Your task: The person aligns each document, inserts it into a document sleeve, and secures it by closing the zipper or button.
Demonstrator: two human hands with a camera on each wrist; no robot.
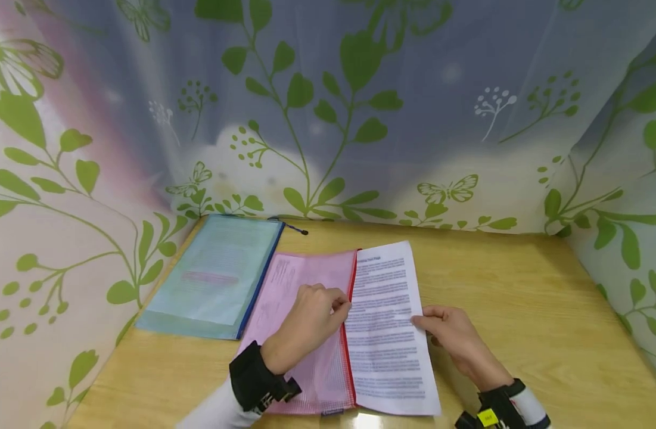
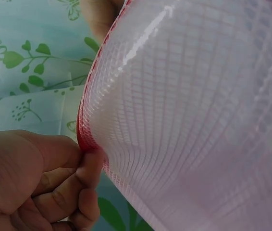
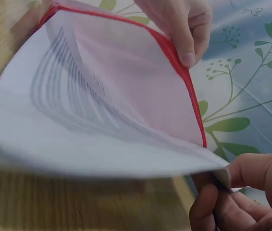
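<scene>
My left hand (image 1: 310, 319) pinches the red-trimmed opening edge of a pink mesh document pouch (image 1: 319, 265). In the left wrist view, thumb and fingertips nip the red trim, and the clear grid mesh (image 2: 193, 96) bows away from them. My right hand (image 1: 452, 335) pinches the right edge of printed paper sheets (image 1: 386, 339), thumb on top. Their left part lies inside the pouch and the rest sticks out past the red edge. The right wrist view shows the paper (image 3: 44, 130) curving out of the pouch's gaping mouth, with the left hand (image 3: 184, 33) holding the rim.
A blue document pouch (image 1: 210, 256) with papers inside lies at the left, partly beside the pink one; its zipper pull (image 1: 304, 232) points right. Both rest on a wooden table (image 1: 521, 310). A leaf-patterned curtain (image 1: 328, 149) encloses the back and sides.
</scene>
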